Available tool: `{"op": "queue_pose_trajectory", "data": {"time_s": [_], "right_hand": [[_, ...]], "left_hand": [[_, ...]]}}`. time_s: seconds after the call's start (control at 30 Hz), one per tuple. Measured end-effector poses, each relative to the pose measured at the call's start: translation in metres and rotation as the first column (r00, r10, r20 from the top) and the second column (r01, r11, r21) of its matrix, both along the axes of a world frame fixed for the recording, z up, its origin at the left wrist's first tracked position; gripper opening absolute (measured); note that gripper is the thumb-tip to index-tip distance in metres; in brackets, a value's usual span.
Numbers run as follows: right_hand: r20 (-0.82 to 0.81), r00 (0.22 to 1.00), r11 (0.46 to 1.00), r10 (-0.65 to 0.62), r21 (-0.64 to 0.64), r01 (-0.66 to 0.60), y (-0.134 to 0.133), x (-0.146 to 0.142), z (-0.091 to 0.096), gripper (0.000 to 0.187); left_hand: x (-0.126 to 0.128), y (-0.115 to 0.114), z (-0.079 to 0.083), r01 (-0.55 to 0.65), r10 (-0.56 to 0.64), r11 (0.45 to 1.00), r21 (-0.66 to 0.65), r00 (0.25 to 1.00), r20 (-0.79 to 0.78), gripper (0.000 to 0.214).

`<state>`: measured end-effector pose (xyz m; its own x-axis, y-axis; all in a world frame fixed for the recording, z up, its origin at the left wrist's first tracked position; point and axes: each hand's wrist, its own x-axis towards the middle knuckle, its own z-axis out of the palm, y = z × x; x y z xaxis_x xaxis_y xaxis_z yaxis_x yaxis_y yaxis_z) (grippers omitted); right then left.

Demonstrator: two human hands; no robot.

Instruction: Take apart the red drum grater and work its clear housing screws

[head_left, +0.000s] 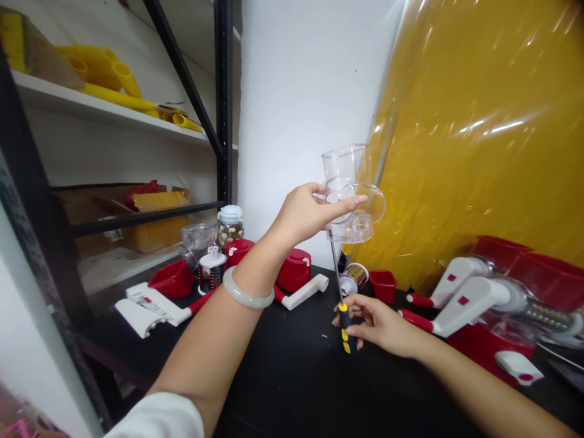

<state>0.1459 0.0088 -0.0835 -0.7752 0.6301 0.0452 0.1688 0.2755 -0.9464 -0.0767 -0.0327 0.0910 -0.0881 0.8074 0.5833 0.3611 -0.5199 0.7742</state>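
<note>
Raised above the table, my left hand (310, 213) grips a clear plastic grater housing (351, 167) with a chute at its top and a round opening at its side. Below it, my right hand (378, 325) is closed around the black and yellow handle of a screwdriver (344, 325). The screwdriver's long shaft points upward, and its tip meets or lies close to the underside of the housing; whether they touch I cannot tell. Behind the shaft, a drum grater cylinder (354, 278) lies on the table, beside a small red cup (383, 285).
On the black table (283, 377), white crank handles (303, 293), red bases (294, 269) and another grater drum (212, 267) stand at left. Assembled rotary graters (483, 298) occupy the right. A shelf rack (223, 91) rises at left; yellow wrapped sheeting (479, 140) leans behind.
</note>
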Motion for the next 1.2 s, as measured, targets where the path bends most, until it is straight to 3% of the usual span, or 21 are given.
{"op": "queue_pose_trajectory", "data": {"time_s": [0.2, 0.47, 0.73, 1.0, 1.1, 1.2], "right_hand": [[-0.049, 0.996, 0.997, -0.068, 0.038, 0.07, 0.007, -0.003, -0.017, 0.059], [0.006, 0.999, 0.999, 0.032, 0.004, -0.032, -0.004, 0.003, 0.004, 0.052], [-0.033, 0.997, 0.997, -0.064, 0.033, 0.065, 0.003, -0.004, -0.014, 0.057], [0.009, 0.999, 0.997, 0.048, 0.066, -0.049, -0.006, 0.002, 0.004, 0.057], [-0.018, 0.999, 0.997, 0.029, 0.072, -0.027, -0.006, -0.001, 0.003, 0.044], [-0.055, 0.998, 0.997, -0.013, 0.073, 0.017, -0.004, -0.006, -0.003, 0.044]], "left_hand": [[0.001, 0.0, 0.001, 0.001, -0.001, 1.0, -0.005, 1.0, -0.001, 0.077], [0.0, 0.0, 0.001, 0.0, 0.0, 1.0, 0.004, 1.0, 0.005, 0.076], [-0.001, 0.001, 0.0, 0.014, -0.014, 1.0, 0.018, 1.0, 0.007, 0.075], [0.0, 0.001, 0.0, 0.034, -0.034, 0.999, 0.0, 0.999, -0.006, 0.079], [0.0, 0.0, 0.0, 0.031, -0.031, 1.0, 0.005, 1.0, -0.006, 0.078], [0.0, -0.002, 0.0, 0.047, -0.047, 0.999, 0.01, 0.999, 0.003, 0.074]]}}
